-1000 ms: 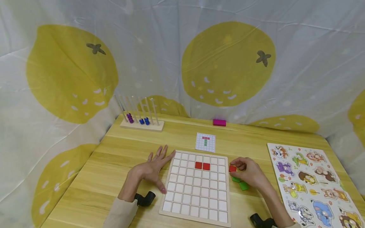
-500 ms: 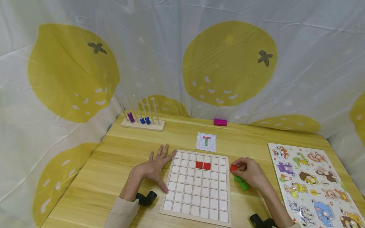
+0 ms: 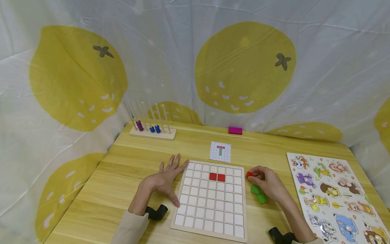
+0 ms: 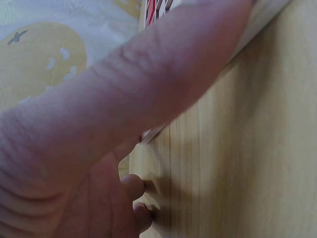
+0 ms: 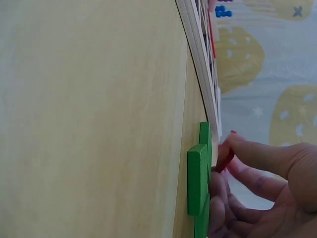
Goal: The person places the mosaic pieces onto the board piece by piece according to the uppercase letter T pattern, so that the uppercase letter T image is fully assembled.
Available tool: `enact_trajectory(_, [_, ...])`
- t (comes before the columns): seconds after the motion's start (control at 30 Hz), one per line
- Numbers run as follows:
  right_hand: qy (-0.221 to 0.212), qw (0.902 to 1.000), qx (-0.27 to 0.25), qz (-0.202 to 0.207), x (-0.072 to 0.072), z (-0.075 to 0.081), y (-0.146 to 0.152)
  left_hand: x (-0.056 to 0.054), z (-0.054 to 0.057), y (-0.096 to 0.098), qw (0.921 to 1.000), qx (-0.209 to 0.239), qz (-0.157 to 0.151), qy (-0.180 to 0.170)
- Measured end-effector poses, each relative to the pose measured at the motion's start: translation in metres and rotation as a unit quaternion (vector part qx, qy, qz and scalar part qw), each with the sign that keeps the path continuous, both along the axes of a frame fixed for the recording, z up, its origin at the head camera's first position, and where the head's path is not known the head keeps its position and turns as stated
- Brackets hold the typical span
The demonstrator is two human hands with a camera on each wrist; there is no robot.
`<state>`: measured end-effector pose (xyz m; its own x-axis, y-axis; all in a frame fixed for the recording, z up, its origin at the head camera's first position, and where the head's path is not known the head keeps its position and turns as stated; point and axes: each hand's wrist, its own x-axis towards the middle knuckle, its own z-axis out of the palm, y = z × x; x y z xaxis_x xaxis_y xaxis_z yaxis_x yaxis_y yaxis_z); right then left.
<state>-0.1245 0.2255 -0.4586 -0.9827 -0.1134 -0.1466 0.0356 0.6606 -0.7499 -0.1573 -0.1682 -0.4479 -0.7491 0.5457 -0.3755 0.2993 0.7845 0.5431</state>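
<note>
A wooden grid board [image 3: 209,225] with white squares lies on the table, holding two red tiles [image 3: 221,177] side by side in its second row. My left hand [image 3: 161,182] is spread along its left edge, the thumb and index fingertip touching the frame. To the right of the board, my right hand [image 3: 268,182] pinches a red square tile [image 5: 225,158] between thumb and fingers, partly hidden by them and tilted up in the right wrist view. Just below that hand lie green tiles [image 3: 261,198], close together and overlapping in the right wrist view.
Behind the board lies a pattern card [image 3: 215,154] with a red and green T. A peg stand [image 3: 152,134] with purple and blue beads stands at back left; a magenta block [image 3: 235,130] is at the back edge. An animal puzzle board [image 3: 332,196] lies at right.
The right fingers have lifted the red tile off beside the green ones and shifted slightly away, uncovering more of the green tiles. The left hand keeps its place at the board's edge.
</note>
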Motion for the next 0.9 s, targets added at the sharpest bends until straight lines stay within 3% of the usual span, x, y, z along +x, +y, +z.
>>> enact_trajectory(0.23, [-0.008,0.999,-0.043,0.001,-0.002,0.004,-0.013,0.0,0.001,0.001,0.9999,-0.009,0.0,0.004])
enact_trajectory(0.53, [-0.024,0.9962,-0.082,0.016,-0.012,0.007,-0.067,0.0,0.0,0.001,0.9999,-0.01,0.0,0.005])
enact_trajectory(0.9, [-0.008,0.9969,-0.074,0.023,-0.022,0.005,-0.12,0.0,0.0,0.0,1.0,-0.005,-0.002,0.003])
